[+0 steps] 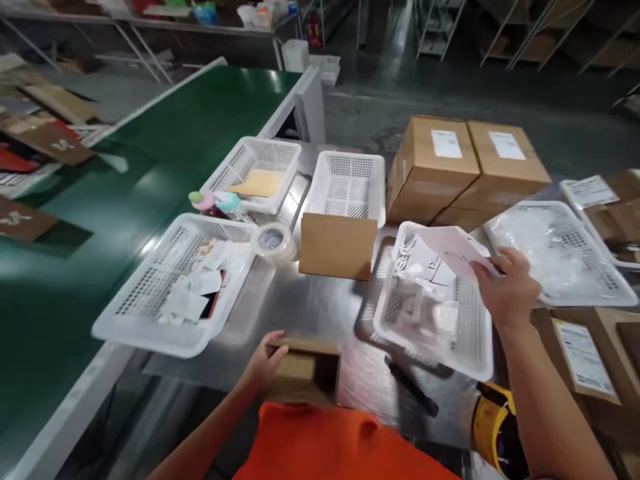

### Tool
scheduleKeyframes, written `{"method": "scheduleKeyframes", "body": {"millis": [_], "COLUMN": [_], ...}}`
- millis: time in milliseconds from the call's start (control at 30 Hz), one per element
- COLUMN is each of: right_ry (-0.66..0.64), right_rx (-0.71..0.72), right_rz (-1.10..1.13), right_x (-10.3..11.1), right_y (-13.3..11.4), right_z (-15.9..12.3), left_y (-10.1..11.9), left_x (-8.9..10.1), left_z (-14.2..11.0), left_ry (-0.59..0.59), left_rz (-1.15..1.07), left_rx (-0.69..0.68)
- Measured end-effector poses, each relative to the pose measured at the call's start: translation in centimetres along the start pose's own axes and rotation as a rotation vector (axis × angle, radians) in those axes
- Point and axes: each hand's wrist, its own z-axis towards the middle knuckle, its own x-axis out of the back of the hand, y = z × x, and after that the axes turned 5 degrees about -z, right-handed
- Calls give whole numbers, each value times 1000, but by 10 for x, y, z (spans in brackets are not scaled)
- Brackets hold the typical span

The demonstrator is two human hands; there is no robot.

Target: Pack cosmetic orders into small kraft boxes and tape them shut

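Observation:
My left hand grips the left rim of an open cardboard box close to my body; its fingers are closed on the edge, and the inside looks shadowed. Over a white perforated basket, my right hand pinches a pale pink sheet or envelope, tilted, with faint marks on it. Beneath the pink piece the basket holds a white flat item printed "Dior", a coiled white cord and clear plastic bags. A closed brown box stands upright beyond my left hand.
A basket of papers sits left, beside a tape roll and two bottles. Two sealed cartons stand behind. A black pen-like tool and a yellow-black device lie near me. A green conveyor belt runs left.

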Motion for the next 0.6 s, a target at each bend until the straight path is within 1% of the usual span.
{"method": "scheduleKeyframes", "body": {"millis": [33, 67, 133, 167, 200, 267, 333, 433, 500, 600], "right_ry": [66, 45, -73, -148, -205, -331, -403, -377, -346, -368], "right_rx": [29, 84, 189, 251, 282, 369, 499, 724, 774, 756], "right_rz": [94, 189, 445, 578, 703, 832, 798, 557, 396, 239], "right_x": [20, 38, 63, 69, 70, 61, 47, 33, 32, 38], "right_y": [-22, -48, -106, -135, -162, -202, -223, -228, -228, -231], "right_z": [-21, -45, -96, -120, -141, -170, -185, -192, -193, -197], "left_y": [0, -1, -4, -5, -5, -4, -1, 6, 9, 10], "left_x": [2, 4, 8, 10, 12, 13, 13, 15, 19, 26], "left_z": [-1, -1, -3, -3, -3, -2, -2, -4, -7, -10], "left_ry": [-18, -43, -110, -143, -171, -197, -201, -250, -279, -305], "left_rz": [-28, -66, -172, -231, -282, -347, -386, -459, -503, -563], "left_rx": [9, 16, 20, 27, 41, 82, 135, 150, 140, 178]}}
